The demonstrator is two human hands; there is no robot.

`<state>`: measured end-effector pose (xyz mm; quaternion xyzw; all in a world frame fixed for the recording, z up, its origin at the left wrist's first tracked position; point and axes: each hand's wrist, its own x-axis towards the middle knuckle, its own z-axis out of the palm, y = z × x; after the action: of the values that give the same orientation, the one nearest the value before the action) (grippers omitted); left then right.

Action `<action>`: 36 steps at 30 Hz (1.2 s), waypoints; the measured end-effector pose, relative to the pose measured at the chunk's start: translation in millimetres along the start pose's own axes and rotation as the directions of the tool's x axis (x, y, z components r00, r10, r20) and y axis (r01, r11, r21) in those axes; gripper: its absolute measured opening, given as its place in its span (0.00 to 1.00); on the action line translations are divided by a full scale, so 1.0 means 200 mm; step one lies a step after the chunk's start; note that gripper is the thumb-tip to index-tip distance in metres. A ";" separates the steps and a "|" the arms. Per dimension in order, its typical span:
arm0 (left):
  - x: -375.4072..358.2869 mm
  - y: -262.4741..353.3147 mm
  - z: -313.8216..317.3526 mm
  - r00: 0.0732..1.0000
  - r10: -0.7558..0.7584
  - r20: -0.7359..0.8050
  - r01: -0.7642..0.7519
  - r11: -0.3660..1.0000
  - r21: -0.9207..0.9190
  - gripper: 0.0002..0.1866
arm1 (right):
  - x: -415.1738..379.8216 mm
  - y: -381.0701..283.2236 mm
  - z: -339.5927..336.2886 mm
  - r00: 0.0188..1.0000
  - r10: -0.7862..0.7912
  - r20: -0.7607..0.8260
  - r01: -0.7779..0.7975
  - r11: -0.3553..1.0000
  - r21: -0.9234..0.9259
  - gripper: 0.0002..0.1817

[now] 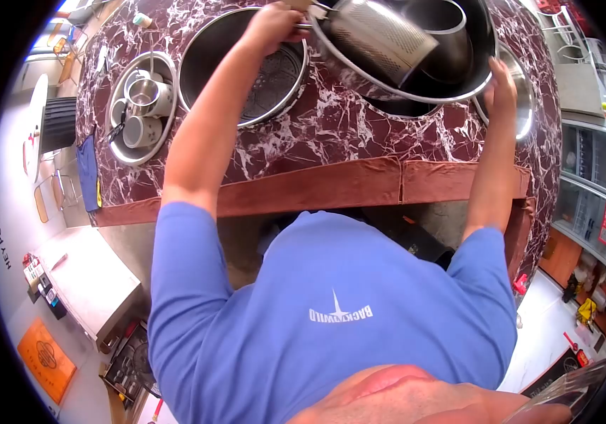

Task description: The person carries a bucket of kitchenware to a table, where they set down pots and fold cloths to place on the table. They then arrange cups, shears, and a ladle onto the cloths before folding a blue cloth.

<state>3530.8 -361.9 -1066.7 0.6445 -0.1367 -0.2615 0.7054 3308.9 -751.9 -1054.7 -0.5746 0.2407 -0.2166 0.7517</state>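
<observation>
My left fingers (293, 30) grip the big pan (483, 56) edge, right fingers (496, 68) pinch its rim; perforated cylinder (380, 41) inside.

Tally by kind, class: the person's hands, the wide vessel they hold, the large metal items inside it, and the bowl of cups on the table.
Hands: 2 (left hand, right hand)
Wide vessel, tilted: 1
Large metal items inside: 2 (perforated cylinder, dark pot)
Bowl of cups: 1
Total: 6
</observation>
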 end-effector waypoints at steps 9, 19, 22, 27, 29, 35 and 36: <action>0.55 -0.47 0.33 0.995 0.103 -0.001 -0.098 0.948 0.302 0.09 | -0.17 0.36 -0.37 0.976 0.020 -0.218 -0.022 1.000 -0.005 0.17; 0.56 -0.41 0.25 0.990 -0.138 -0.030 0.139 0.927 0.348 0.10 | -0.35 0.48 -0.17 0.946 0.004 -0.324 0.031 0.994 0.103 0.17; 0.58 -0.57 0.20 0.978 -0.195 -0.075 0.208 0.929 0.305 0.10 | -0.34 0.61 -0.23 0.936 0.026 -0.351 0.001 0.997 0.075 0.17; 0.61 -0.74 0.22 0.936 -0.322 -0.141 0.343 0.923 0.174 0.11 | -0.28 0.79 -0.24 0.929 0.041 -0.369 -0.026 0.999 0.045 0.15; 0.60 -0.75 0.25 0.911 -0.388 -0.138 0.410 0.882 0.233 0.13 | -0.27 0.85 -0.25 0.911 0.070 -0.407 -0.068 0.998 0.019 0.15; 0.62 -0.82 0.27 0.894 -0.422 -0.153 0.438 0.894 0.096 0.15 | -0.26 0.99 -0.36 0.911 0.149 -0.384 -0.169 0.985 -0.019 0.26; 0.61 -0.82 0.28 0.880 -0.418 -0.225 0.425 0.905 -0.022 0.14 | -0.27 0.98 -0.35 0.915 0.154 -0.372 -0.172 0.985 -0.017 0.26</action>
<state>3569.2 -481.0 -1238.4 0.6940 0.0836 -0.3322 0.6332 3232.7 -724.8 -1253.7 -0.5198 0.4299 -0.2514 0.6941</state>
